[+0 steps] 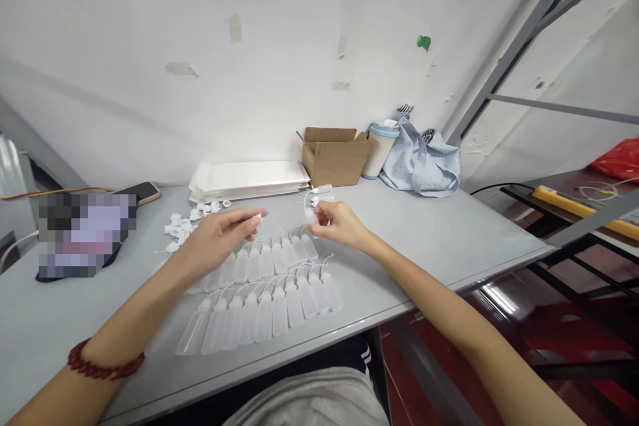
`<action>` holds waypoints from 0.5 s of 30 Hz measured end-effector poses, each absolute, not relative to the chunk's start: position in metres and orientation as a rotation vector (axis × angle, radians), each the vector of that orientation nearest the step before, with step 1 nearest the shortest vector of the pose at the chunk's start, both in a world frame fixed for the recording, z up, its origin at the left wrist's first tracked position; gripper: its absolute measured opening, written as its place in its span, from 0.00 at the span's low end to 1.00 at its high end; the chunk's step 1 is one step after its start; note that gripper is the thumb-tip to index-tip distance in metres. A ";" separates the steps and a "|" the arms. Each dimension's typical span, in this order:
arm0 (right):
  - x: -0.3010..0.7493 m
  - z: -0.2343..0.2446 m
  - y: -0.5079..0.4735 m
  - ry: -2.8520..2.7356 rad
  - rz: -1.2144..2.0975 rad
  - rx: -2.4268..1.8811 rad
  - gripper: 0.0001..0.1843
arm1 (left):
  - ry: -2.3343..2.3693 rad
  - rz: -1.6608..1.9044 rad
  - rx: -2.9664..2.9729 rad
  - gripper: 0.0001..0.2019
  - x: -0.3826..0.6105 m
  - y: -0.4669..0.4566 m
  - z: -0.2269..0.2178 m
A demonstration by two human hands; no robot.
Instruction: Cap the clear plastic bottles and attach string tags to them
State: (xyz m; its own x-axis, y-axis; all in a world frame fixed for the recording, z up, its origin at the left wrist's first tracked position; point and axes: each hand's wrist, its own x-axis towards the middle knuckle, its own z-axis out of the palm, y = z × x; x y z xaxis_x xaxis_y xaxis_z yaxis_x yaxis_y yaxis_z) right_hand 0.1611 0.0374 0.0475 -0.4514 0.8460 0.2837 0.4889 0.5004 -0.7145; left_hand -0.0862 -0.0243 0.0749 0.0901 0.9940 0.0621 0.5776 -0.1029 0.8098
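Two rows of small translucent plastic bottles (264,309) with thin nozzle caps lie side by side on the grey table (429,233). My left hand (219,236) hovers above the far row, its fingers pinched on a small white cap (257,219). My right hand (337,223) is closed on one small bottle (312,215) held just above the right end of the far row. Loose white caps (186,225) are scattered to the left of my left hand. A red bead bracelet sits on my left wrist.
A stack of white flat bags (249,180), an open cardboard box (333,156), a cup (380,148) and a pale blue cloth bag (422,163) line the wall. A phone (142,192) lies far left. A metal frame (524,40) and dark shelves stand to the right.
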 end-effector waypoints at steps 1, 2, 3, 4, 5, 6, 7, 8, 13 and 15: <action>0.159 0.047 0.035 -2.095 0.748 -1.073 0.11 | 1.470 0.854 1.748 0.23 -0.081 -0.027 0.075; 0.157 0.046 0.032 -2.081 0.757 -1.052 0.12 | 1.399 0.853 1.739 0.22 -0.077 -0.030 0.074; 0.155 0.045 0.029 -2.073 0.756 -1.024 0.12 | 1.343 0.865 1.722 0.21 -0.074 -0.032 0.073; 0.153 0.045 0.026 -2.071 0.748 -0.989 0.12 | 1.302 0.889 1.698 0.20 -0.071 -0.033 0.072; 0.151 0.044 0.023 -2.075 0.738 -0.946 0.12 | 1.276 0.927 1.672 0.19 -0.069 -0.034 0.072; 0.150 0.044 0.020 -2.083 0.729 -0.899 0.12 | 1.263 0.972 1.646 0.18 -0.068 -0.034 0.071; 0.148 0.043 0.016 -2.091 0.721 -0.856 0.12 | 1.261 1.022 1.620 0.17 -0.067 -0.034 0.070; 0.147 0.042 0.013 -2.098 0.714 -0.824 0.12 | 1.270 1.067 1.592 0.16 -0.066 -0.034 0.070; 0.143 0.037 0.004 -2.120 0.638 -0.795 0.16 | 1.319 1.151 1.464 0.14 -0.063 -0.033 0.067; 0.143 0.035 0.003 -2.135 0.602 -0.797 0.16 | 1.312 1.146 1.445 0.14 -0.062 -0.033 0.064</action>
